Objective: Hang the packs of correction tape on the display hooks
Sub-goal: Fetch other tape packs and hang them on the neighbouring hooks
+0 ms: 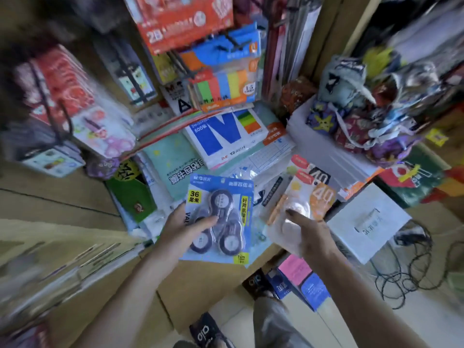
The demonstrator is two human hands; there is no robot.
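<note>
Paper ream (221, 136): white and blue, flat among stacked stationery
Sticky notes (223, 87): multicoloured, hanging above
Cables (411, 272): black, tangled on floor

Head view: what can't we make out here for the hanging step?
- Blue pack: its lower left part is covered by the left hand; hang hole too small to see.
- Orange pack: its lower part is hidden by the right hand; how many packs are stacked there is unclear.
- Display hooks: motion blur, and hanging goods cover them; free hooks cannot be told.
- Left-side racks: smeared by blur.
</note>
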